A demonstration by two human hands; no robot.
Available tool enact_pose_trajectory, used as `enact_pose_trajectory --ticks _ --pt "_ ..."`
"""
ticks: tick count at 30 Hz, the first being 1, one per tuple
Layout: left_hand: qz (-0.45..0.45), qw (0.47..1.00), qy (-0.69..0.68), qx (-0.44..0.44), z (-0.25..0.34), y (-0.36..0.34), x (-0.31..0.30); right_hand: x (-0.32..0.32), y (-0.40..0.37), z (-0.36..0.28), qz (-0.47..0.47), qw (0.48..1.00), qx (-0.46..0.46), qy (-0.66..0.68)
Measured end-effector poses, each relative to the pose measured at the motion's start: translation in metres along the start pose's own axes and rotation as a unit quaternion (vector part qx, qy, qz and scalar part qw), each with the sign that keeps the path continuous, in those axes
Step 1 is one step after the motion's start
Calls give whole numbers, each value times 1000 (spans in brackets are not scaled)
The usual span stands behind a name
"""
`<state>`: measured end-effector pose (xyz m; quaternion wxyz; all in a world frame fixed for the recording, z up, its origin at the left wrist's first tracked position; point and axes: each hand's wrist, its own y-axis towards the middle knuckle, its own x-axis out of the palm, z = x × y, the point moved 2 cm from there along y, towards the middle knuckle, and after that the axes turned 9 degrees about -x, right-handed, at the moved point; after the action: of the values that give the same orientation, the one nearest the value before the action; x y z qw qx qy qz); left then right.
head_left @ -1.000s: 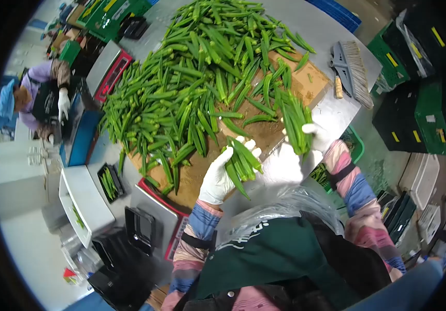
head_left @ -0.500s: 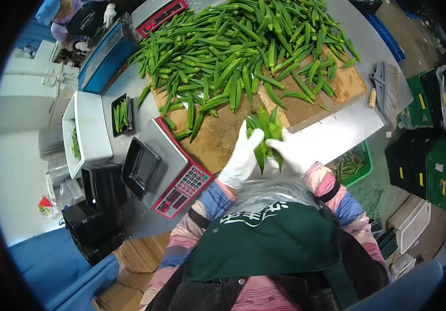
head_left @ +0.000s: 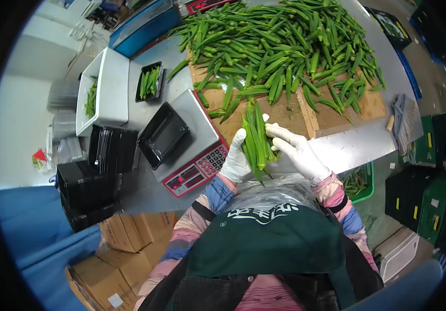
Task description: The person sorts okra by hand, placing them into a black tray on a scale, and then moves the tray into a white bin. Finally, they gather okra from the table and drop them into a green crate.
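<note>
A bunch of green okra pods (head_left: 255, 136) stands roughly lengthwise between my two white-gloved hands, in front of the apron. My left hand (head_left: 237, 159) is closed around its left side, the thumb against the pods. On the other side my right hand (head_left: 301, 154) presses its fingers to the bunch, some pods partly hidden behind them. Just beyond lies a big heap of loose okra (head_left: 285, 49) on cardboard (head_left: 285, 114). Left of my hands, a black plastic tray (head_left: 164, 136) sits on a scale (head_left: 197, 173) with a red edge and lit display.
A smaller black tray with okra (head_left: 149, 82) stands near a white bin (head_left: 110, 88). Stacked black trays (head_left: 110, 150) are at the left. At the right are a brush (head_left: 403, 122), a green basket (head_left: 370, 182) and dark crates (head_left: 407, 173).
My view has shifted, so the table appears further right and lower. The okra bunch is now more upright and gathered, and my right hand's fingers are stretched along its side.
</note>
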<state>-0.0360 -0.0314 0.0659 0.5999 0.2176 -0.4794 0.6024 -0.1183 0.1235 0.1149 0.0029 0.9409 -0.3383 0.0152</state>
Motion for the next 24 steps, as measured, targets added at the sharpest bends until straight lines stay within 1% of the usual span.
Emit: enact_pose_trajectory --ticks 3,4,7,8,11,14,17,18,19,21,24 --pt "-19 999 -17 26 13 -11 -8 15 -1 -5 34 997 -9 75" --pt "-1 999 -18 36 17 -14 -10 19 0 -12 56 995 -9 82" --pt "-46 995 -81 28 35 -27 -14 20 4 -10 115 988 -28 102" --pt "-42 995 -80 40 41 -33 -13 20 5 -6 142 985 -33 92" --pt "-50 994 -80 59 52 -47 -19 25 5 1 137 987 -8 87" --pt "-32 993 -95 66 64 -61 -21 36 6 8 121 989 13 86" --pt "-22 992 -84 95 87 -78 -31 42 5 17 111 989 27 91" --pt "-4 993 -48 104 100 -87 -27 44 6 18 111 989 33 94" --pt "-14 994 -28 106 109 -90 -36 47 9 18 112 989 40 92" --pt "19 994 45 93 125 -102 -35 54 17 12 118 988 58 87" --pt "-7 997 36 62 118 -100 -23 72 45 -8 112 992 -61 -11"
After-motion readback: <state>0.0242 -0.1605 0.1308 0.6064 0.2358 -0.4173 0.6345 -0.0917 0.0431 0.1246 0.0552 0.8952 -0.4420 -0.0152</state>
